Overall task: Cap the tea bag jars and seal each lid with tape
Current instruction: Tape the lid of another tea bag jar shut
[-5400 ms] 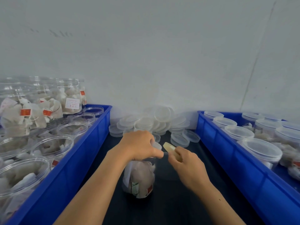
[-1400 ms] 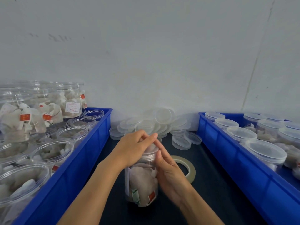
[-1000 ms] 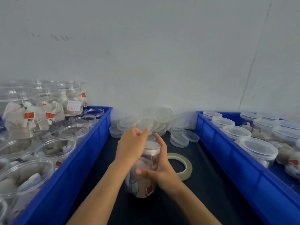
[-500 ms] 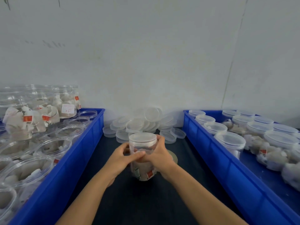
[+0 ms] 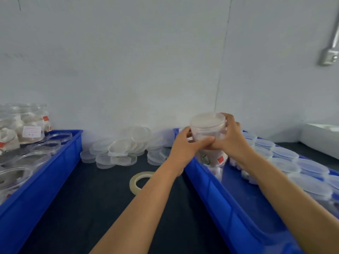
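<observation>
A clear capped jar of tea bags (image 5: 208,125) is held up over the near end of the right blue bin (image 5: 229,204). My left hand (image 5: 185,145) grips its left side and my right hand (image 5: 231,138) grips its right side, thumbs meeting at the front. The jar's lower part with a red tag shows below my hands. A roll of clear tape (image 5: 140,181) lies flat on the dark table, left of my left forearm.
Several loose clear lids (image 5: 119,149) are piled against the wall. The left blue bin (image 5: 36,182) holds several open jars of tea bags. Capped jars (image 5: 293,162) fill the right bin. A white tray (image 5: 321,136) stands at far right.
Both hands have lifted the capped jar off the table and carried it right, over the right bin. The tape roll stays on the table where it was set down.
</observation>
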Available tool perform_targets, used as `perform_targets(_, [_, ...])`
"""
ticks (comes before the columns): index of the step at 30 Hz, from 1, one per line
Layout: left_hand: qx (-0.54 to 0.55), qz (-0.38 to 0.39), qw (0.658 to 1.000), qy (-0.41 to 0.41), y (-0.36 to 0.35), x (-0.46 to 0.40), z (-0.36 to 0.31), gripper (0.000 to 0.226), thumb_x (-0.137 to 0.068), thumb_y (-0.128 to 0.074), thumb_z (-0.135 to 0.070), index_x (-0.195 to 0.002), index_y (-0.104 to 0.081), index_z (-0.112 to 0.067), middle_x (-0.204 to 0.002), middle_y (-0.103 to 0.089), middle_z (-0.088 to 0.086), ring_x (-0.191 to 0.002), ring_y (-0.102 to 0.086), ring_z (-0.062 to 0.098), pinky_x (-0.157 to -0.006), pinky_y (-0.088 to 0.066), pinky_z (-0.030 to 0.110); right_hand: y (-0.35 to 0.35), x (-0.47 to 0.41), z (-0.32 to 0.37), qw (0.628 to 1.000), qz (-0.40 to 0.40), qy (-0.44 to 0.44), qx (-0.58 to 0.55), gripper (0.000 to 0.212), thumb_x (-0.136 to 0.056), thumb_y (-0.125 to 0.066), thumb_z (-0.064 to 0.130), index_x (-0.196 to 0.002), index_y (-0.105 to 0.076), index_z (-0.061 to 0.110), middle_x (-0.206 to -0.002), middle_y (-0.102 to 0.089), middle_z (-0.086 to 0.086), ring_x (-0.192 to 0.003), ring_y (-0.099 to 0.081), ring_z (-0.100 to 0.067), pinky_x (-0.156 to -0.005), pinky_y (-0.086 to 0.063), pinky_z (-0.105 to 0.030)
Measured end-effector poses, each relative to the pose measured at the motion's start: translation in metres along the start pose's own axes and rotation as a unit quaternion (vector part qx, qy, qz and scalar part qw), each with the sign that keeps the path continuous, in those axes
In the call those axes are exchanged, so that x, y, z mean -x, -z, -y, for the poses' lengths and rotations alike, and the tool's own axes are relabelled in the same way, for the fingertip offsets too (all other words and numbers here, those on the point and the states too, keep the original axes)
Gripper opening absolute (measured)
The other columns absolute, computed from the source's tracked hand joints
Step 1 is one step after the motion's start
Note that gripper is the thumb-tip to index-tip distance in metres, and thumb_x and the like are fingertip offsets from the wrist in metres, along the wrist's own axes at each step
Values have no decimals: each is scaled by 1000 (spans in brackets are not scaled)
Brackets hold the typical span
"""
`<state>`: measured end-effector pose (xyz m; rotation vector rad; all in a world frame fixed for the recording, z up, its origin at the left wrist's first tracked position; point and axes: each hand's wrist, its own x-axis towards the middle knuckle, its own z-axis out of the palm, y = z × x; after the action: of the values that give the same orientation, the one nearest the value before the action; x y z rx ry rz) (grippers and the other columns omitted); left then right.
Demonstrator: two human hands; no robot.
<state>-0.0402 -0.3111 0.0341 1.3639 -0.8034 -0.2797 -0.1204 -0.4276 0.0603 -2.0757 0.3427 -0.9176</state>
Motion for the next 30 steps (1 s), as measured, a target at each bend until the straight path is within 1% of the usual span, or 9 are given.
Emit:
perform_targets(4, [-24, 57, 998, 9, -40, -8, 16, 50, -78, -81, -23, -123, -60, -15, -117, -68, 1, -107, -65, 16, -93, -54, 29, 34, 11, -29, 994, -41, -36, 92, 90, -61, -85, 13, -135, -36, 27, -114, -29, -1, -115, -39, -29, -99, -40, -41])
perform_targets(6, [-104, 71, 992, 8, -53, -7, 26, 54, -76, -81, -37, -122, -58, -18, -114, -67, -6, -104, -63, 12, -87, -52, 24, 43, 19, -43, 991, -30, -69, 106, 92, -60, -85, 11, -135, -34, 25, -116, -30, -2, -116, -39, -29, -98, -40, -41])
perform_targets(10, [-298, 51, 953, -17, -60, -3, 44, 65, -71, -75, -61, -117, -49, -24, -107, -61, -11, -93, -55, 7, -71, -43, 21, 44, 33, -63, 989, 11, -117, 94, 91, -61, -86, 7, -134, -33, 18, -125, -38, -7, -107, -43, -20, -76, -39, -26])
perform_targets(15, [-396, 56, 916, -20, -61, -1, 55, 76, -68, -69, -72, -121, -49, -20, -109, -63, -5, -94, -59, 15, -81, -51, 33, 37, 37, -75, 974, 59, -189, 109, 103, -57, -89, 8, -140, -26, 9, -135, -42, -14, -122, -45, -30, -89, -51, -40])
perform_targets(18, [-466, 47, 883, -20, -58, -1, 59, 77, -66, -64, -79, -110, -53, -17, -106, -65, 0, -95, -59, 20, -87, -49, 42, 36, 38, -72, 961, 96, -232, 118, 112, -59, -88, 9, -145, -16, 11, -135, -42, -16, -122, -48, -37, -67, -48, -31])
perform_targets(21, [-487, 37, 872, -25, -59, 1, 63, 79, -63, -64, -80, -108, -56, -15, -109, -63, 1, -99, -53, 22, -87, -47, 40, 35, 41, -71, 954, 126, -247, 113, 115, -67, -82, 5, -149, -2, 17, -133, -48, -18, -101, -55, -30, -53, -44, -29])
perform_targets(25, [-530, 36, 847, -29, -65, 3, 68, 86, -55, -66, -81, -112, -60, -17, -114, -58, 3, -100, -44, 23, -85, -39, 35, 31, 41, -73, 941, 142, -271, 148, 102, -82, -67, -1, -148, 8, 17, -125, -54, -23, -85, -63, -30, -53, -53, -34])
perform_targets(28, [-568, 42, 822, -18, -67, 3, 71, 93, -54, -67, -82, -117, -59, -14, -121, -52, 7, -107, -40, 25, -89, -35, 36, 30, 41, -69, 935, 173, -265, 158, 53, -103, -36, 13, -147, -8, 8, -94, -62, -24, -64, -66, -26, -46, -56, -32])
perform_targets(30, [-563, 44, 825, -5, -68, 2, 73, 97, -57, -68, -79, -124, -54, -11, -132, -44, 11, -116, -37, 28, -97, -34, 39, 31, 42, -68, 932, 187, -249, 183, 49, -105, -28, 17, -148, -6, 9, -87, -62, -23, -56, -65, -24, -44, -53, -32])
